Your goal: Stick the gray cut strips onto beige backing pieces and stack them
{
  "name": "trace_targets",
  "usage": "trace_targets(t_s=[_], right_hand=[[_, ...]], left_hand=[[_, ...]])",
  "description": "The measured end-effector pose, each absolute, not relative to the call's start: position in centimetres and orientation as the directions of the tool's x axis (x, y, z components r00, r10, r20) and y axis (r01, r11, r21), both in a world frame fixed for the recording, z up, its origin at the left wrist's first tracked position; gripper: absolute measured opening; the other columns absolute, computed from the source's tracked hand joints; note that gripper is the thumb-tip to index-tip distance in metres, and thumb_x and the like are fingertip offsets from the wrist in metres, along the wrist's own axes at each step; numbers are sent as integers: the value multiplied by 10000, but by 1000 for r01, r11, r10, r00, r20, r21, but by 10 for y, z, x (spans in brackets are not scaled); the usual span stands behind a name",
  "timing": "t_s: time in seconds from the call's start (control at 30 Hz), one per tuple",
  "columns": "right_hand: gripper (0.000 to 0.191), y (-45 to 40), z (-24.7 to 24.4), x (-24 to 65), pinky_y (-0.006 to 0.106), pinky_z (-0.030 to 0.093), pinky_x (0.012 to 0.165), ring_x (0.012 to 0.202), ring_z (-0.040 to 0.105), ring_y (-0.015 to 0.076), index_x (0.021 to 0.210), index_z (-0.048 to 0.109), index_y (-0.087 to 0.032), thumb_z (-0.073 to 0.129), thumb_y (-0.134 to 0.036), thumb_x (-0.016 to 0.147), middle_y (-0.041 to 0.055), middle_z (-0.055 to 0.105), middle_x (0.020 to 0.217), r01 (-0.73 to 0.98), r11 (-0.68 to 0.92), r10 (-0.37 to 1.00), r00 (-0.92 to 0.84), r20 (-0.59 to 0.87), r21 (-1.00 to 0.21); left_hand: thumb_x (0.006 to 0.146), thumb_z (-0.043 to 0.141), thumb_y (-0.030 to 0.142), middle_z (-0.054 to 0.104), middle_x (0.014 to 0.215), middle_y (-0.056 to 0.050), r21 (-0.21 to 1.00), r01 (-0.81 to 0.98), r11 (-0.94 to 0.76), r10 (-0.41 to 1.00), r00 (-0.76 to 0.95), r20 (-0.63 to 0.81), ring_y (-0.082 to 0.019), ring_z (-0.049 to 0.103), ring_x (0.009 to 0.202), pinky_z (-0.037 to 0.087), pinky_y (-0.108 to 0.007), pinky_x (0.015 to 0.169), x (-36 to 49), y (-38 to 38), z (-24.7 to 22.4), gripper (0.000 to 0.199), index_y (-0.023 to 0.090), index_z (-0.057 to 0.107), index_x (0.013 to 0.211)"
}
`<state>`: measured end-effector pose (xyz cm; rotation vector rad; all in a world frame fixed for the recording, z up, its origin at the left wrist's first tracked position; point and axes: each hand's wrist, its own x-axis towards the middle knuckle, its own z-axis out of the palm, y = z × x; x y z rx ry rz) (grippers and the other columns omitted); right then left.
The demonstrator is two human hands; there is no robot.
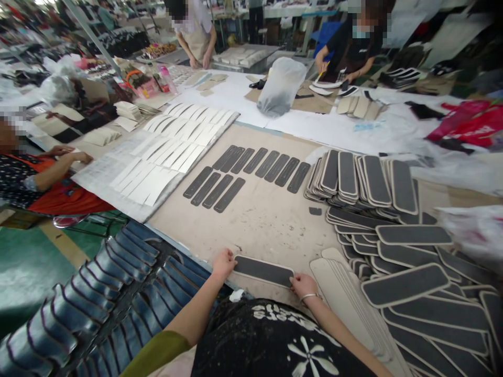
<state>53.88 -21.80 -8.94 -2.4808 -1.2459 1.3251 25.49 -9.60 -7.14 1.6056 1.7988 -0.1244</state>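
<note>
While left hand (223,263) and right hand (305,286) grip a dark panel (264,270), piled panels (404,285) rightward, black strips (229,195) beyond.

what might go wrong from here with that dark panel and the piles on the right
The beige-edged dark panel, pinched at its ends by the left hand and right hand, might flex or slip. The loosely overlapping heap of similar panels could slide onto the beige blanks beside it.

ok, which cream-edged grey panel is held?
The panel between left hand and right hand, its ends gripped; the other panels lie piled at right.
</note>
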Motion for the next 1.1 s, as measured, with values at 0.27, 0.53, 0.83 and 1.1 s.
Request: trace_targets(t_s=[0.27, 0.53, 0.83, 1.1], right_hand=[[280, -214, -85, 537, 225, 321, 522, 588, 581, 144, 584, 594, -188, 450, -311, 790, 36, 651, 609, 697, -627, 690, 287, -665, -350], [296, -211, -88, 538, 258, 318, 550, 607, 572, 170, 551, 589, -191, 448, -294, 789, 50, 637, 603, 772, -553, 717, 250, -651, -313], [228, -210, -83, 540, 254, 310, 540, 610, 559, 168, 569, 572, -207, 457, -311, 735, 32, 625, 590, 784, -535, 737, 252, -627, -314], [269, -211, -79, 542, 244, 321, 538, 597, 561, 156, 558, 594, -204, 459, -356, 736, 34, 641, 602, 771, -543, 744, 256, -617, -334]], left_hand=[[666, 645, 198, 649, 743, 17, 384, 891, 243, 824, 20, -567, -123, 603, 716, 362, -201, 570, 256, -96, -67, 265, 179, 495, 884], [659, 664, 190, 641, 732, 26, 398, 885, 240, 834, 22, -552, -118, 599, 721, 363, -199, 586, 254, -98, -69, 278, 180, 502, 885], [657, 664, 183, 639, 733, 26, 389, 888, 245, 834, 12, -552, -116, 599, 708, 358, -194, 569, 254, -99, -71, 276, 190, 490, 871], [664, 640, 183, 639, 733, 25, 366, 908, 205, 837, 31, -546, -117, 595, 713, 353, -195, 571, 256, -99, -70, 252, 200, 491, 866]])
